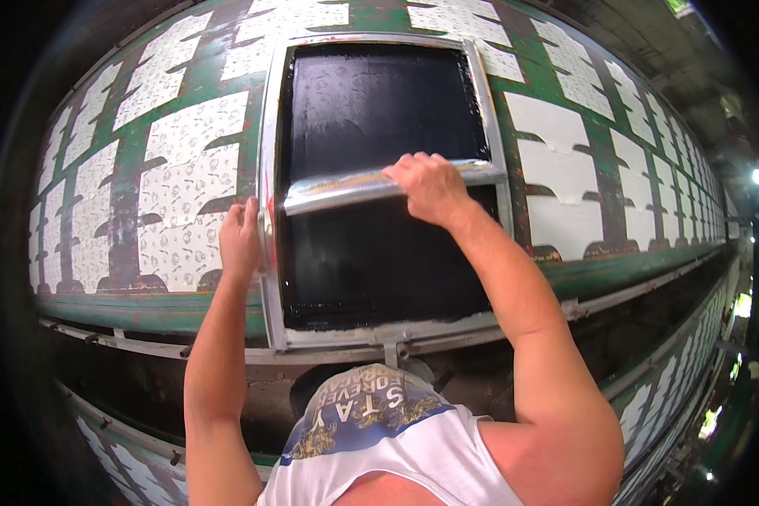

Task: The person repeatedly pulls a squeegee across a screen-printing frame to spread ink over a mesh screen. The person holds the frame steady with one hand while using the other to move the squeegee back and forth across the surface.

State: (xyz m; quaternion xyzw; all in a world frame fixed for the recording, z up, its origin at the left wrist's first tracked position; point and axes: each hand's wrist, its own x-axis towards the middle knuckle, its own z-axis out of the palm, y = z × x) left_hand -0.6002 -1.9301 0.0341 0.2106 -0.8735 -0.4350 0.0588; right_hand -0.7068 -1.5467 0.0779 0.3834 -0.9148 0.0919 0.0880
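Note:
A screen printing frame [486, 93] with pale metal sides lies flat on the green table in front of me. Its mesh [379, 105] looks black and wet with ink. Across the middle of the mesh lies a long silvery squeegee [333, 196], its right end tilted slightly away from me. My right hand [430, 187] is closed over the squeegee, right of its centre. At the frame's left side, my left hand [241, 240] holds the edge with fingers bent; its fingertips are partly hidden.
The long green table [202, 80] carries rows of white cut pieces on both sides; those at the left [190, 181] bear small printed drawings, while near ones at the right [557, 181] look plain. A metal rail [582, 309] runs along the near edge. Another table [126, 464] stands behind me.

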